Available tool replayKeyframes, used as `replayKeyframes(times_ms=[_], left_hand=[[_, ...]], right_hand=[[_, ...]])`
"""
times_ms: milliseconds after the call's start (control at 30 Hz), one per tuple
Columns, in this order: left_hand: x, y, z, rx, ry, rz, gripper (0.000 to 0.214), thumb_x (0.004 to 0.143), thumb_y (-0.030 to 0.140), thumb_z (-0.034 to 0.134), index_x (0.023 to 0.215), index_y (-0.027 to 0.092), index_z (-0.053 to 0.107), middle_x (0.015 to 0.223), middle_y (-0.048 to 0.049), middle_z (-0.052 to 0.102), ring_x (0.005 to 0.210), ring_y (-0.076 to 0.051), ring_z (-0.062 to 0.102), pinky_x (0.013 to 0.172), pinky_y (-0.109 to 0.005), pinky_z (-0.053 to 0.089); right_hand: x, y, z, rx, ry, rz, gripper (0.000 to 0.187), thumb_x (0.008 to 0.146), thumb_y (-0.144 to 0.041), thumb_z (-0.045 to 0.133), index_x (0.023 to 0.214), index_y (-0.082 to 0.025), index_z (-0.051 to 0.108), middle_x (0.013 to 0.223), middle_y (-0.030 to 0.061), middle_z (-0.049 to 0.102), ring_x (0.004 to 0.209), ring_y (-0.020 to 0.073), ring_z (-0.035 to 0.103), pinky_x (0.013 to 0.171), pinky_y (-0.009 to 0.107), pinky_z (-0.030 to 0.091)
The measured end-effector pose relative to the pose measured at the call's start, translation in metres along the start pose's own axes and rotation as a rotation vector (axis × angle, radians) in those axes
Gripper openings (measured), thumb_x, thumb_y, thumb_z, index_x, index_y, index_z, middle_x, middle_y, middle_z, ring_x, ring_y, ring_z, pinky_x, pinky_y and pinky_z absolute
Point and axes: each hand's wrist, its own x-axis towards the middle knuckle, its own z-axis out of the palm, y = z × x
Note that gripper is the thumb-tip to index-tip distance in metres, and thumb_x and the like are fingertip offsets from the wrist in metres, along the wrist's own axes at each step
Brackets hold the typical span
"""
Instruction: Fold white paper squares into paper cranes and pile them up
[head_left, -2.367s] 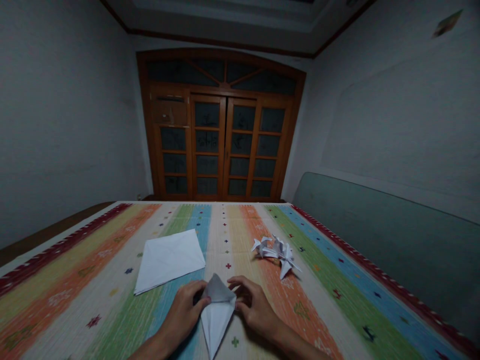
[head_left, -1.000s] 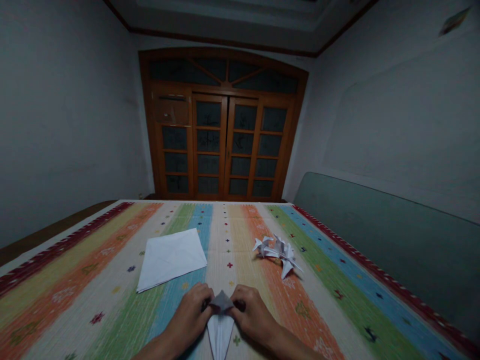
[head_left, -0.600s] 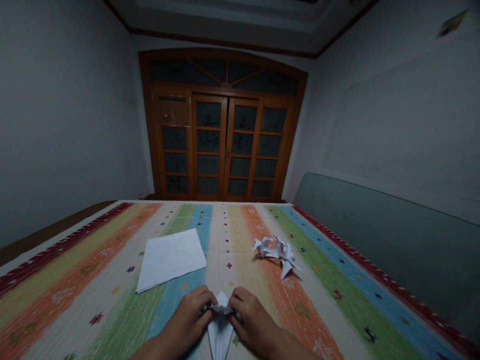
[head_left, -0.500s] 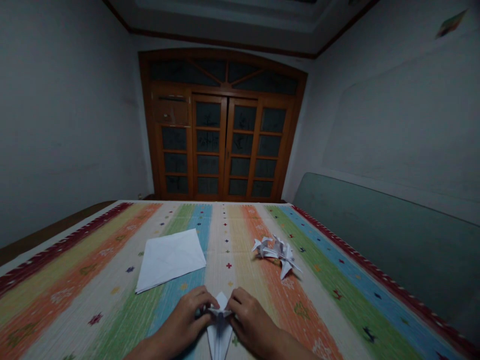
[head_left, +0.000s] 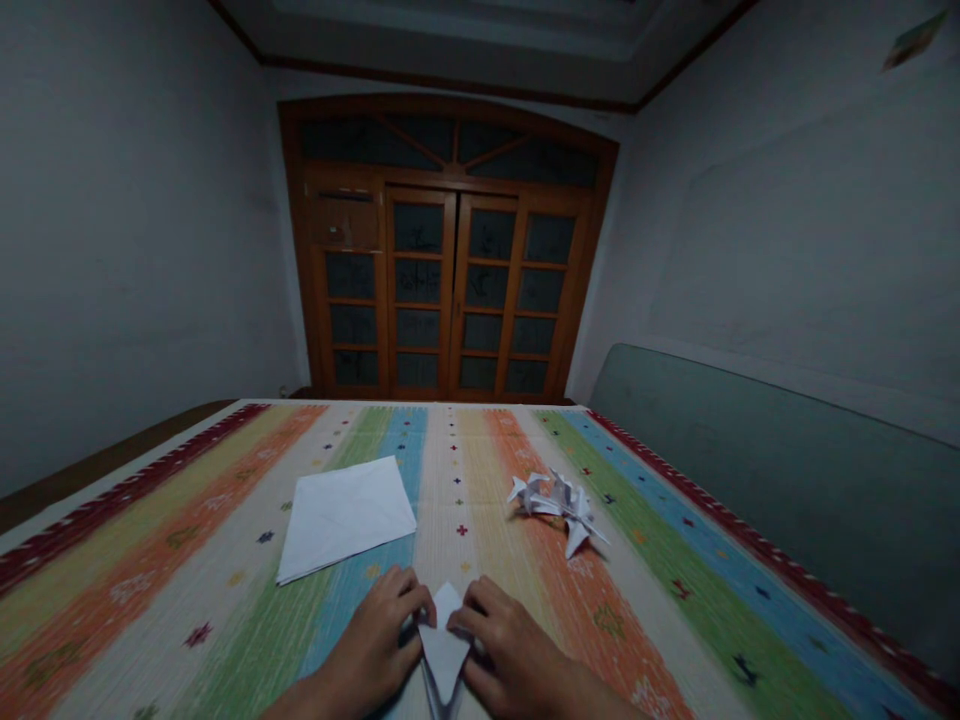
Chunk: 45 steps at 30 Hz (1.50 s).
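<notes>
Between my two hands lies a folded white paper (head_left: 445, 655), narrow and pointed, near the table's front edge. Its upper tip points away from me, and a flap lies over its middle. My left hand (head_left: 394, 625) pinches the paper's left edge, thumb and fingers closed on it. On the right edge, my right hand (head_left: 499, 640) grips it with curled fingers that partly cover the paper. The paper's near end runs toward the bottom of the view.
A stack of square white paper (head_left: 345, 518) lies to the left. Several folded paper figures (head_left: 559, 505) sit in a cluster to the right. Beneath everything is a striped tablecloth (head_left: 247, 560). A greenish panel (head_left: 750, 450) stands along the right side, with wooden doors (head_left: 457, 290) beyond the table.
The paper's upper flap has come down toward me and now lies over the middle as a diamond shape. Both hands stay on the paper's sides.
</notes>
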Motion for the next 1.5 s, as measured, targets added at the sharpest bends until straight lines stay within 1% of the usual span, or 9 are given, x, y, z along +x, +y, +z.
replayKeyframes(times_ms=[233,367,467,633,767,967,1167,1367,1500], left_hand=[[-0.006,0.006,-0.002,0.08,-0.067,0.133,0.036,0.077,-0.006,0.059,0.1,0.021,0.064,0.107,-0.0069,0.061,0.103,-0.027,0.056,0.089,-0.037,0.044],[-0.004,0.011,-0.006,0.021,-0.084,0.154,0.02,0.087,0.006,0.063,0.099,0.022,0.063,0.107,-0.0063,0.061,0.102,-0.027,0.055,0.089,-0.037,0.045],[-0.004,0.015,-0.01,0.001,-0.101,0.119,0.017,0.087,0.012,0.067,0.1,0.023,0.064,0.11,-0.0067,0.06,0.104,-0.027,0.054,0.091,-0.038,0.045],[-0.004,0.014,-0.015,-0.058,-0.167,0.076,0.027,0.081,0.027,0.084,0.101,0.023,0.067,0.114,-0.0058,0.06,0.108,-0.028,0.053,0.096,-0.039,0.045],[-0.003,0.009,-0.018,-0.099,-0.2,0.095,0.036,0.072,0.037,0.095,0.094,0.023,0.071,0.111,-0.0041,0.059,0.106,-0.027,0.055,0.094,-0.036,0.046],[-0.005,0.009,-0.024,-0.048,-0.216,0.17,0.027,0.073,0.036,0.096,0.091,0.025,0.079,0.111,-0.0055,0.063,0.106,-0.027,0.057,0.094,-0.038,0.048],[-0.01,0.015,-0.03,-0.04,-0.245,0.306,0.01,0.087,0.034,0.084,0.097,0.036,0.083,0.118,-0.0057,0.071,0.111,-0.029,0.06,0.095,-0.043,0.05],[-0.015,0.019,-0.037,-0.039,-0.235,0.346,0.029,0.084,0.02,0.083,0.102,0.043,0.082,0.123,-0.0006,0.074,0.114,-0.028,0.064,0.096,-0.042,0.054],[-0.02,0.011,-0.035,-0.038,-0.235,0.379,0.038,0.086,0.021,0.08,0.113,0.047,0.078,0.139,0.0022,0.068,0.133,-0.034,0.056,0.108,-0.051,0.05]], right_hand=[[-0.001,-0.003,-0.003,0.001,-0.014,0.002,0.027,0.079,-0.023,0.073,0.105,-0.02,0.067,0.104,0.0085,0.062,0.096,0.025,0.059,0.08,0.032,0.047],[-0.002,-0.001,-0.002,0.007,-0.029,0.008,0.026,0.082,-0.025,0.073,0.106,-0.021,0.066,0.106,0.0078,0.06,0.098,0.0249,0.058,0.081,0.033,0.047],[-0.003,-0.003,-0.004,0.026,-0.032,0.017,0.027,0.083,-0.028,0.074,0.108,-0.022,0.065,0.108,0.0076,0.06,0.1,0.025,0.058,0.083,0.033,0.048],[-0.004,-0.008,-0.013,0.079,-0.047,0.004,0.035,0.084,-0.033,0.079,0.114,-0.022,0.066,0.111,0.0085,0.062,0.102,0.0253,0.059,0.084,0.032,0.049],[-0.005,-0.007,-0.014,0.057,-0.015,-0.037,0.039,0.079,-0.04,0.086,0.107,-0.02,0.068,0.108,0.0097,0.065,0.099,0.0264,0.061,0.085,0.034,0.05],[-0.009,0.002,-0.007,0.085,0.058,-0.161,0.031,0.079,-0.042,0.088,0.098,-0.021,0.076,0.102,0.0085,0.069,0.094,0.0239,0.064,0.083,0.034,0.051],[-0.015,0.009,-0.011,0.147,0.035,-0.199,0.019,0.088,-0.03,0.08,0.107,-0.026,0.08,0.109,0.0078,0.07,0.101,0.0218,0.066,0.086,0.032,0.052],[-0.015,0.007,-0.012,0.109,0.06,-0.225,0.017,0.09,-0.025,0.075,0.106,-0.026,0.08,0.106,0.0091,0.072,0.096,0.022,0.068,0.08,0.032,0.054],[-0.014,0.006,-0.011,0.063,0.073,-0.213,0.017,0.092,-0.023,0.071,0.107,-0.026,0.078,0.106,0.0098,0.072,0.094,0.0221,0.068,0.078,0.032,0.054]])
